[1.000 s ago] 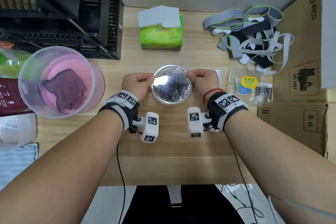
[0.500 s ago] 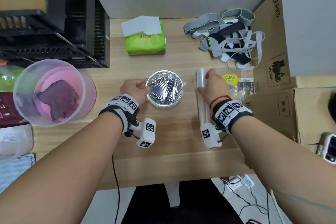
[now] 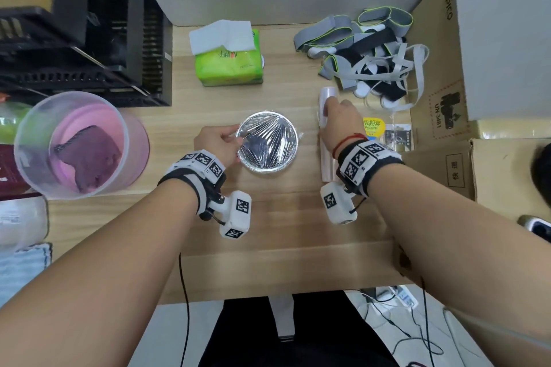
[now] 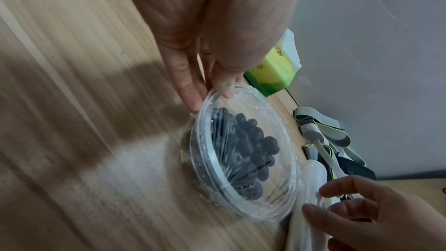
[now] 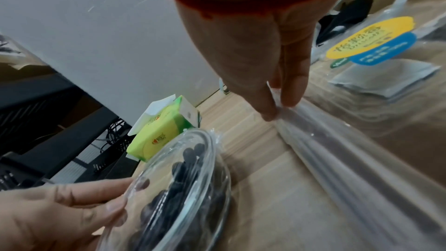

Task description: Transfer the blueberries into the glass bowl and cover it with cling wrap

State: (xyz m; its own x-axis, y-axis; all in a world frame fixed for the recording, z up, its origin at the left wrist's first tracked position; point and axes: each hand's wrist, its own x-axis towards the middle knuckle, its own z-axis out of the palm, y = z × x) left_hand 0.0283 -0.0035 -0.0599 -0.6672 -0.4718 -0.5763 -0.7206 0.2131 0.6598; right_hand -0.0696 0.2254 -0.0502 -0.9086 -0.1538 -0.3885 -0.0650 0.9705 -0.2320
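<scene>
The glass bowl (image 3: 267,141) stands mid-table with dark blueberries (image 4: 243,146) inside and cling wrap stretched in wrinkles over its top. My left hand (image 3: 235,140) pinches the bowl's left rim, thumb above and a finger outside, as the left wrist view shows (image 4: 210,94). To the right of the bowl lies the cling wrap roll (image 3: 327,164), pointing away from me. My right hand (image 3: 326,110) holds the roll near its far end; in the right wrist view the fingertips (image 5: 293,100) press on the roll (image 5: 350,159).
A green tissue pack (image 3: 229,62) sits behind the bowl and a pile of grey straps (image 3: 366,56) at the back right. The clear blueberry package (image 3: 384,131) lies beside the roll. Cardboard boxes (image 3: 441,98) stand right, a pink tub (image 3: 77,143) and black crates (image 3: 74,39) left.
My right hand left the bowl's right rim, moved right to the cling wrap roll and slid toward its far end. My left hand stayed on the left rim.
</scene>
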